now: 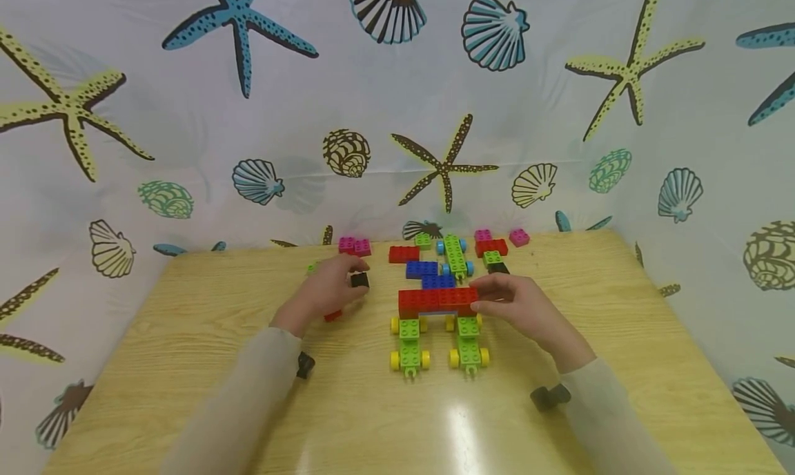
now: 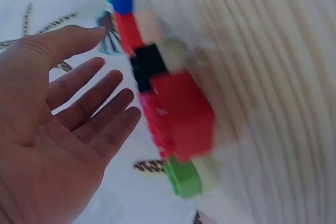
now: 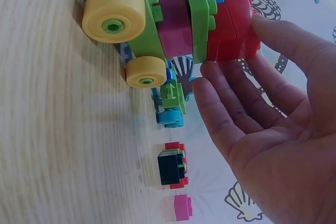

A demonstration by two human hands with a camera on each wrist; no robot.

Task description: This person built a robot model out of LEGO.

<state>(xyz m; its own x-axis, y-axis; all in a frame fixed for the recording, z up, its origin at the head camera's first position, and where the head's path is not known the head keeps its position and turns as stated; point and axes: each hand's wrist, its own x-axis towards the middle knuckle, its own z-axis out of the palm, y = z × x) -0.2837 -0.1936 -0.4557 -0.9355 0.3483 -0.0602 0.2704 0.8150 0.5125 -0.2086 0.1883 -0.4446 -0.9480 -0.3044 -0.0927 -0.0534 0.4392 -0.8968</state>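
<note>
On the wooden tabletop (image 1: 559, 420), a block build of red bricks (image 1: 437, 299) sits across two green wheeled chassis (image 1: 470, 347). Right hand (image 1: 528, 309) rests straight fingers against the red end, seemingly steadying it, gripping nothing. Left hand (image 1: 326, 290) hovers with relaxed, spread fingers by a black block (image 1: 359, 279), among loose pink blocks (image 1: 355, 246).

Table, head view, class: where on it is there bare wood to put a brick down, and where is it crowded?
Bare wood lies along the near edge of the table, before the green wheeled bases, and on the far left and far right sides. It is crowded at the back centre: loose bricks, the red brick span, left hand and right hand.
</note>
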